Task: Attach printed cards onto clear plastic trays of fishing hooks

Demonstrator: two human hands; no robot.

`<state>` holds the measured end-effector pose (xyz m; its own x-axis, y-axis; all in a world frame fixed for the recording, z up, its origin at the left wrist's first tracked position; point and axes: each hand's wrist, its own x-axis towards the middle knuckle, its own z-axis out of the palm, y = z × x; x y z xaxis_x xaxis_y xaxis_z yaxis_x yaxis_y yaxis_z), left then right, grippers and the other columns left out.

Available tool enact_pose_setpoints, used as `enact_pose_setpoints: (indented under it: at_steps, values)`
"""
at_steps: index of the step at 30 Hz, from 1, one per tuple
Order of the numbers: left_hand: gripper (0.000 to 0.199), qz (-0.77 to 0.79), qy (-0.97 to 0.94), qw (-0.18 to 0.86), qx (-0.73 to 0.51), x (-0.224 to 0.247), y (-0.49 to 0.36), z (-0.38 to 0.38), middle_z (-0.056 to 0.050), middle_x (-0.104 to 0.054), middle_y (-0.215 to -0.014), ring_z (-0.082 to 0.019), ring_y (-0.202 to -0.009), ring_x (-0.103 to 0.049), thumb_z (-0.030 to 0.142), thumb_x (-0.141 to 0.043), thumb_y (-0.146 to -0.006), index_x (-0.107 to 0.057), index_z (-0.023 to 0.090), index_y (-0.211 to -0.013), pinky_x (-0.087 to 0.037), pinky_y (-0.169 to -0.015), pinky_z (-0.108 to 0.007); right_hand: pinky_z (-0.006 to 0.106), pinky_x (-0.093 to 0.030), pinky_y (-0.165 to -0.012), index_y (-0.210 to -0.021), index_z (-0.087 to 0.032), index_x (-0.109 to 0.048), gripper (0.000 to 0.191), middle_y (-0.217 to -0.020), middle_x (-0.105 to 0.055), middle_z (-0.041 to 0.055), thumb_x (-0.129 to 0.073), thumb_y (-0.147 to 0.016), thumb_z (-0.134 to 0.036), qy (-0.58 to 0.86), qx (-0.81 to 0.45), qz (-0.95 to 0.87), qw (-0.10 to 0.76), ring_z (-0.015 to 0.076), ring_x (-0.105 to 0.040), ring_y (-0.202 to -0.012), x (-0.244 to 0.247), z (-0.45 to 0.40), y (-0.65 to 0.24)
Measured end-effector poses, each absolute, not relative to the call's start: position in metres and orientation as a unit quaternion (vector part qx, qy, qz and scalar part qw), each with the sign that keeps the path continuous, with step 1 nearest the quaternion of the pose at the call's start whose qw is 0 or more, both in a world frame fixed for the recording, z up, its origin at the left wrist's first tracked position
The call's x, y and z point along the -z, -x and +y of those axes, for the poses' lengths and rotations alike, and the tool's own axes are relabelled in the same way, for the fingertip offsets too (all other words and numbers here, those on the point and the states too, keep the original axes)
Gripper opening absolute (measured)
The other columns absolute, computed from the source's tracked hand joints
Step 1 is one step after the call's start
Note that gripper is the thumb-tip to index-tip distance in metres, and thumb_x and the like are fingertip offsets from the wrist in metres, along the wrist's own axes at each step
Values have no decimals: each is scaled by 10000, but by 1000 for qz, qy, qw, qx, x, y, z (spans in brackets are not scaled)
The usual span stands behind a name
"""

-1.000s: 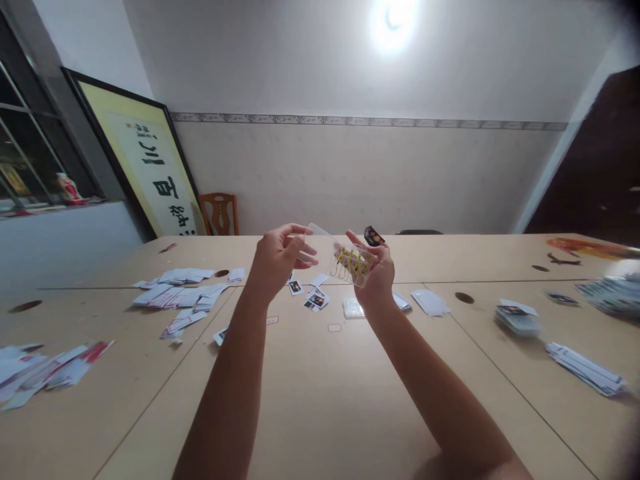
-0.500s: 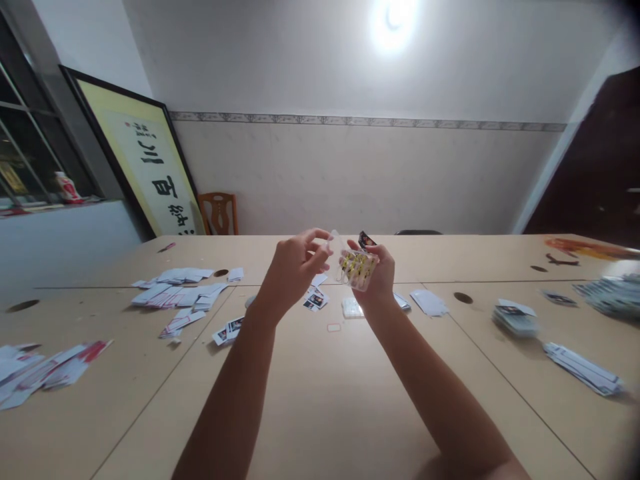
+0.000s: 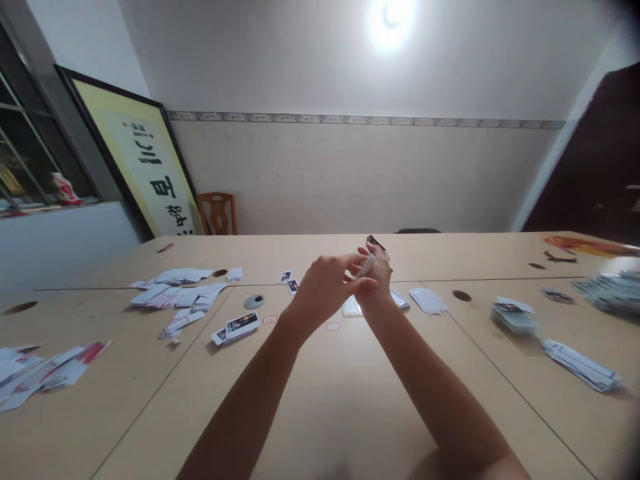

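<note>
Both hands are raised together over the middle of the table. My right hand (image 3: pixel 379 275) is closed around a small clear case (image 3: pixel 367 265), now seen nearly edge-on, and a dark printed card (image 3: pixel 375 243) sticks up at its fingertips. My left hand (image 3: pixel 327 285) reaches across to the case, its fingers curved at the near side and its thumb stretched toward my right wrist. Whether the left fingers grip the case is hard to tell. Below the hands a clear flat box (image 3: pixel 351 307) lies partly hidden behind my right wrist.
White paper slips (image 3: pixel 173 295) spread at the left, near a stack of printed cards (image 3: pixel 242 325). White cards (image 3: pixel 428 301) lie right of my hands. Farther right are a clear stack (image 3: pixel 513 316), a long bundle (image 3: pixel 581 365) and a heap of packets (image 3: pixel 610 291).
My left hand has moved right, onto the case. The case has turned from face-on to nearly edge-on, and its raised clear flap no longer shows. The card stack at the left is now uncovered.
</note>
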<state>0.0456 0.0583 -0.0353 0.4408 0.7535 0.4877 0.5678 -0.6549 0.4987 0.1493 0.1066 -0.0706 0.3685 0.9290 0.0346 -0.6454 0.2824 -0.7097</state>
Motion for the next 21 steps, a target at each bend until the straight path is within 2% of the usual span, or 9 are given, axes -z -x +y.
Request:
enact_pose_setpoints:
  at_steps: [4, 7, 10, 17, 21]
  values:
    - [217, 375, -843, 147, -355, 31, -39, 61, -26, -778, -973, -173, -772, -728, 289, -659, -881, -753, 227, -1066, -534, -734, -280, 274, -490, -539, -960, -286, -369, 342, -860, -524, -61, -628, -737, -266, 304, -535, -174, 769, 110, -573, -589, 64, 103, -148]
    - [246, 397, -846, 83, -348, 30, -37, 63, -33, -765, -853, -181, -742, -700, 262, -539, -943, -748, 218, -1065, -493, -705, -291, 224, -476, -539, -920, -268, -359, 354, -811, -506, -67, -626, -706, -175, 264, -516, -161, 799, 87, -547, -605, 64, 107, -148]
    - [288, 445, -826, 4, -346, 33, -38, 65, -62, -754, -838, -205, -738, -677, 200, -482, -940, -732, 201, -1084, -464, -697, -315, 200, -478, -536, -903, -258, -368, 372, -777, -500, -70, -634, -677, -129, 237, -510, -157, 812, 80, -542, -612, 63, 108, -148]
    - [405, 526, -788, -86, -308, 36, -47, 62, -59, -747, -795, -235, -741, -680, 41, -509, -762, -735, 230, -1040, -420, -621, -306, 217, -491, -533, -914, -266, -363, 362, -775, -516, -69, -628, -688, -169, 261, -513, -177, 798, 90, -554, -601, 65, 106, -145]
    - [345, 479, -818, -40, -316, 34, -45, 59, -56, -757, -812, -247, -790, -697, 78, -508, -819, -760, 238, -991, -455, -668, -329, 230, -463, -505, -957, -273, -374, 401, -747, -501, -76, -654, -681, -196, 282, -509, -187, 792, 97, -536, -563, 66, 105, -146]
